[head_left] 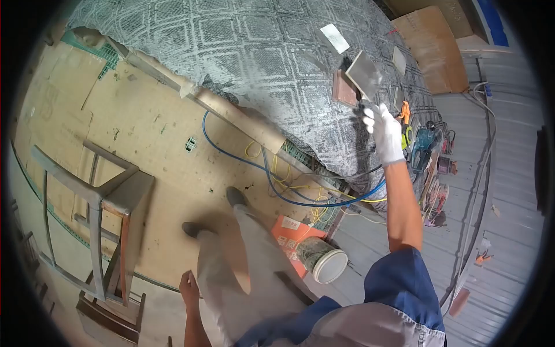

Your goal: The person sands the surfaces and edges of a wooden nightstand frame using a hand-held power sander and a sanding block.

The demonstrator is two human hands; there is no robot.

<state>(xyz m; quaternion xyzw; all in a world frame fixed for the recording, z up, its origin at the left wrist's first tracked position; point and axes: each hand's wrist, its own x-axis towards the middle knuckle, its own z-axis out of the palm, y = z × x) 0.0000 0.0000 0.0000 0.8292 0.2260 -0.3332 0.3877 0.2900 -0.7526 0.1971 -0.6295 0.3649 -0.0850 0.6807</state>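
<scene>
Head view: the right hand (386,133), in a white glove, reaches out over a worktop (260,69) spread with grey patterned cloth. Its fingers (370,120) are bent toward the near corner of a tilted grey square plate (364,75); whether they are clamped on it I cannot tell. The plate sits just beyond the fingertips. Past it and a little left lies a reddish-brown slab (343,92), partly covered by the plate, and farther out a white rectangular piece (335,39). A pale flat piece (399,61) lies beyond the fingers to their right.

Crowding the right side of the fingers are an orange object (405,111), a lime-green tool (407,136) and a teal power tool (424,140). Nearer the body than the fingers, a blue hose (306,203) passes by the right forearm, with tangled yellow cord (317,214) close by. Below these stand an orange-red box (289,236) and a bucket (331,266) with a pale round end.

The bare left hand (188,285) hangs low, fingers curled; whether they are fully together I cannot tell. Well to their left is a wooden chair (128,194).
</scene>
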